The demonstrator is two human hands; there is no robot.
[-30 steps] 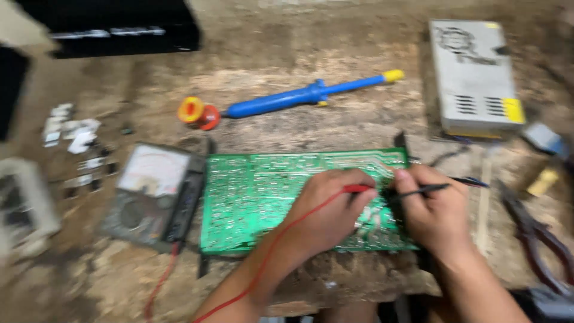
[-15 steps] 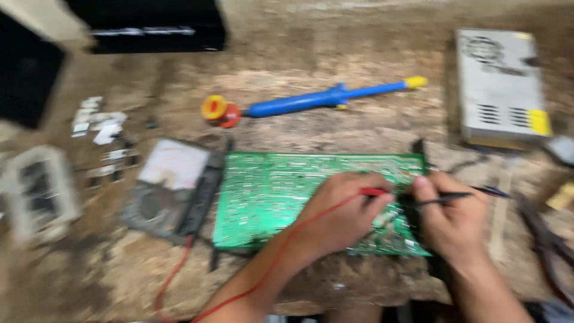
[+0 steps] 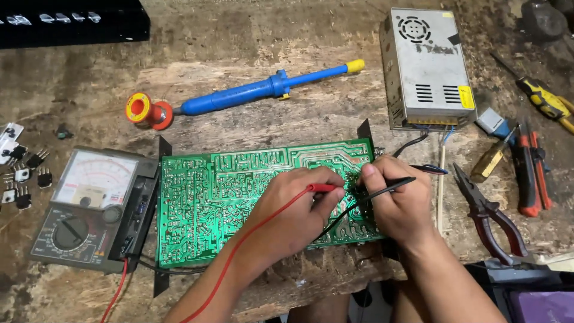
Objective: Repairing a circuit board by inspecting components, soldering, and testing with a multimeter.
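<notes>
On the green circuit board [image 3: 239,197], mid-tabletop, both probes sit as a second ago; only the camera steadied. Left hand [image 3: 293,215] fingers clamp the red probe [image 3: 323,188], right hand [image 3: 397,203] fingers clamp the black probe [image 3: 388,187]. Tips hidden, probably touching solder joints. Analog multimeter [image 3: 89,209] just left.

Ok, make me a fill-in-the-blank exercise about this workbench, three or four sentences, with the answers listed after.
1. The left hand holds the ____ probe against the green circuit board.
2. The right hand holds the ____ probe.
3. The analog multimeter lies to the ____ of the board.
4. The blue desoldering pump has a ____ end cap.

Missing words: red; black; left; yellow
</notes>
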